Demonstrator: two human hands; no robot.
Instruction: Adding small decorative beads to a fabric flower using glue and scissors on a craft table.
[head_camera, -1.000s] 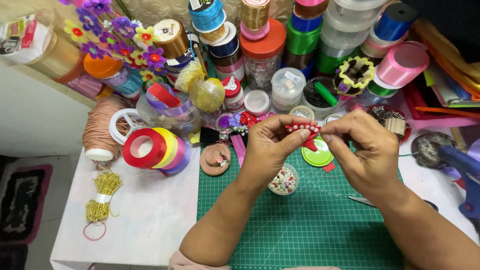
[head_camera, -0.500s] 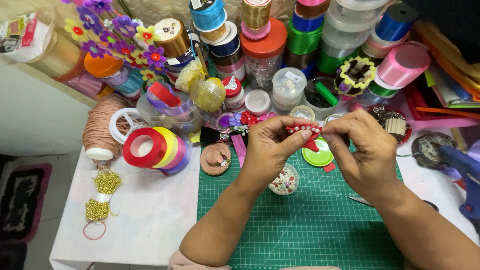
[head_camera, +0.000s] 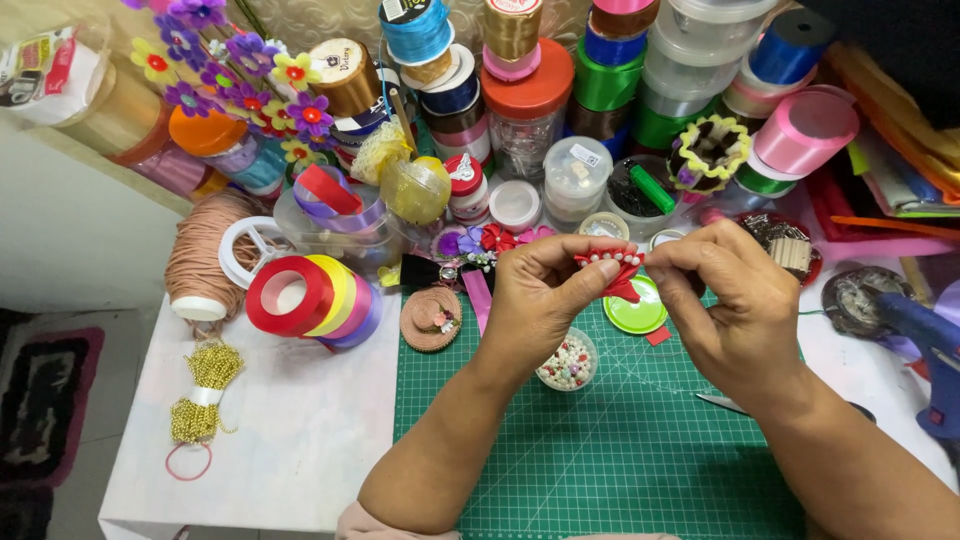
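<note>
Red ribbon, folded into a small piece (head_camera: 618, 275) and edged along its top with a row of white beads, sits pinched between both hands above the green cutting mat (head_camera: 620, 460). The left hand (head_camera: 540, 300) presses thumb and forefinger together on the piece's left end; the right hand (head_camera: 745, 310) pinches its right end the same way, fingers curled in tight. Both hands hover just above the far edge of the mat, with the forearms coming in from the near side.

Just below the left hand stands a small clear pot of mixed beads (head_camera: 568, 362) on the mat. A green round lid (head_camera: 635, 312) lies directly under the ribbon piece, with a small red scrap (head_camera: 657, 336) beside it. To the left of the left hand, a tiny woven hat (head_camera: 431, 318) rests at the mat's corner. Further left on the white table (head_camera: 290, 430) lies a stack of tape rolls (head_camera: 315, 298) in red, yellow, pink and purple, near a spool of tan cord (head_camera: 200, 262) and a bundle of gold bead chain (head_camera: 205, 392). Stacked ribbon spools (head_camera: 610, 75) and jars crowd the back. A blue glue gun (head_camera: 930, 345) lies at the right edge.
</note>
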